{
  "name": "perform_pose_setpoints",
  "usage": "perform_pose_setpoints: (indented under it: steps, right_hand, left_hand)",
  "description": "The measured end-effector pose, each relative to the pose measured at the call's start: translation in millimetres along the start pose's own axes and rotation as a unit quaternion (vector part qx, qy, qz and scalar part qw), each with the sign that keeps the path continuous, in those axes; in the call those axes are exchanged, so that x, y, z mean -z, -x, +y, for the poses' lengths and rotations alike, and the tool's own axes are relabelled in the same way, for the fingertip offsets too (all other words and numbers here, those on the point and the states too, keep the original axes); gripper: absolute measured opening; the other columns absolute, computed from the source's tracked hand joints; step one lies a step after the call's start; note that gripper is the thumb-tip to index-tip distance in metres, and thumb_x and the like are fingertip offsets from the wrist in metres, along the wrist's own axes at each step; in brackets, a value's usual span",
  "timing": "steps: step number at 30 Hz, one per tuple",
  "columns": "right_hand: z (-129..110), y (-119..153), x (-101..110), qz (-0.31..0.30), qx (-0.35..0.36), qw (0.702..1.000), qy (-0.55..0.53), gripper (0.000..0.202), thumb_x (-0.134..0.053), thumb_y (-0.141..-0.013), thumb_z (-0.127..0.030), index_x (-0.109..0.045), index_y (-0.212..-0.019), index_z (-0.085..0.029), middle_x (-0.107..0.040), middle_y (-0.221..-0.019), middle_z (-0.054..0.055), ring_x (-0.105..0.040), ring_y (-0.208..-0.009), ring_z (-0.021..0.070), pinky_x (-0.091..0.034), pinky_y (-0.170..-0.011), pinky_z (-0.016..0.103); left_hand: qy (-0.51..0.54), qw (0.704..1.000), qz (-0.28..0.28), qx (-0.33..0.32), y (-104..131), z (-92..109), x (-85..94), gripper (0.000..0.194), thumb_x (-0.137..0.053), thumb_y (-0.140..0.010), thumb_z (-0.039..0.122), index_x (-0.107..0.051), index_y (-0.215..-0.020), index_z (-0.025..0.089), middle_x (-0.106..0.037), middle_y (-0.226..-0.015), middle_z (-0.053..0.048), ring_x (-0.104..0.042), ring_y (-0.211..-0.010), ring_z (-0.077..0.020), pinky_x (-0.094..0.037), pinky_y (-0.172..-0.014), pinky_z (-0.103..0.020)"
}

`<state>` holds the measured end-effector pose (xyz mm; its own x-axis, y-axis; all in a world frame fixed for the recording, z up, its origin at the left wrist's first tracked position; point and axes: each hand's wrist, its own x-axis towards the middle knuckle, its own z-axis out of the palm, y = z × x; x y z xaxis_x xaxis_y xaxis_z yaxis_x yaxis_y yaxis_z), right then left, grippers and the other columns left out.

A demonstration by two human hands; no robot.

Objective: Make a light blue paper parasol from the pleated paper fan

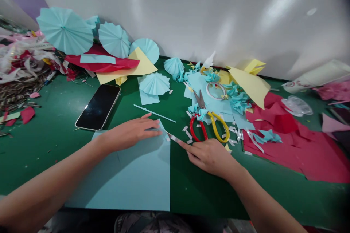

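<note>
A large light blue paper sheet (136, 174) lies on the green table in front of me. My left hand (133, 131) rests flat on its upper part, fingers stretched toward the folded top right corner (163, 129). At that corner, a thin blade-like tool (175, 138) touches the paper edge. My right hand (210, 154) is closed around the tool, with the index finger laid along it; its handle is hidden in the palm. Just above the right hand are scissors (201, 103) with red and yellow handles. A narrow blue strip (154, 113) lies above my left hand.
A black phone (98, 107) lies at the left. Blue pleated paper fans (67, 31) stand along the wall. A tape roll (216, 91) sits among blue scraps. Red paper (295, 149) covers the right side, near a clear plastic piece (296, 105). Bundled stems (24, 87) lie far left.
</note>
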<state>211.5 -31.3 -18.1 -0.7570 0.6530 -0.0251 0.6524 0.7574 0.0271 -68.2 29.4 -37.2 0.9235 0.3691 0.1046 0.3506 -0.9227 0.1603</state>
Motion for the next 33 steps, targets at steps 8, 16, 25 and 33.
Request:
perform_pose_setpoints:
  steps: [8,16,25,33]
  right_hand:
    - [-2,-6,-2,0.008,-0.010,1.000,0.018,0.040,-0.040,-0.085,-0.021,-0.050,-0.124,-0.021,-0.061,-0.057,-0.003,-0.042,-0.044,0.0070,-0.011,-0.046,0.028]
    - [-4,-16,-2,0.005,-0.023,0.999,0.036,0.041,-0.040,-0.086,-0.023,-0.047,-0.126,-0.022,-0.060,-0.057,-0.002,-0.043,-0.045,0.0070,-0.010,-0.047,0.028]
    - [-4,-30,2,-0.045,-0.058,0.997,0.033,0.042,-0.038,-0.087,-0.027,-0.045,-0.128,-0.025,-0.063,-0.061,-0.001,-0.046,-0.047,0.0080,-0.010,-0.047,0.028]
    - [-4,-44,4,-0.075,-0.088,0.992,0.044,0.044,-0.035,-0.088,-0.029,-0.039,-0.132,-0.028,-0.066,-0.066,0.001,-0.054,-0.053,0.0110,-0.011,-0.047,0.029]
  left_hand:
    - [-0.008,1.000,-0.004,0.019,0,1,0.2,0.058,-0.030,-0.079,-0.008,-0.046,-0.124,0.025,-0.056,-0.120,-0.006,-0.047,-0.117,-0.0147,-0.022,-0.107,-0.050]
    - [0.004,1.000,0.005,0.016,1,1,-1.2,0.045,-0.032,-0.086,0.001,-0.048,-0.121,0.024,-0.056,-0.118,-0.007,-0.048,-0.116,-0.0150,-0.019,-0.107,-0.051]
    - [-0.001,1.000,0.012,0.006,0,1,0.9,0.052,-0.031,-0.080,-0.007,-0.047,-0.120,0.023,-0.056,-0.117,-0.005,-0.050,-0.113,-0.0136,-0.020,-0.107,-0.049]
    - [-0.006,1.000,0.003,0.009,0,3,3.4,0.046,-0.034,-0.083,-0.002,-0.048,-0.119,0.023,-0.057,-0.116,-0.005,-0.052,-0.110,-0.0162,-0.019,-0.107,-0.050]
